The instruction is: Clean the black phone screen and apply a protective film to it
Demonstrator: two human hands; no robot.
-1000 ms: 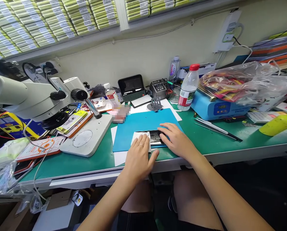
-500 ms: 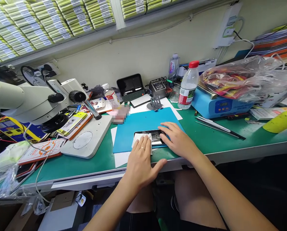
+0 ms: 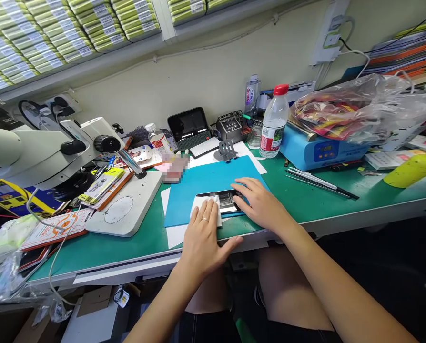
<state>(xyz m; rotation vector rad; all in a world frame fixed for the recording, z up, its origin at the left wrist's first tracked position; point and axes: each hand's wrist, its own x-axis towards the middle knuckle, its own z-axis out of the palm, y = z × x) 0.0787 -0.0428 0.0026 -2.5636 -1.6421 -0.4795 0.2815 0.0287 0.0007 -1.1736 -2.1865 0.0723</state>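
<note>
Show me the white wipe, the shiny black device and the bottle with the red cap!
White wipe (image 3: 199,201): head view, upper left part.
Shiny black device (image 3: 227,200): head view, uncovered middle part.
Red-capped bottle (image 3: 271,138): head view, label.

Gloss and matt, side by side
At the centre we see a device (image 3: 229,200) with a glossy black, glass-like face, a soft matt white wipe (image 3: 199,201), paper or cloth, we cannot tell which, and a smooth, dull blue mat (image 3: 216,176). The green tabletop (image 3: 316,205) has a light sheen. At left we note a polished metal post (image 3: 130,163); at right, a crinkled, shiny clear plastic bag (image 3: 384,109).
</note>
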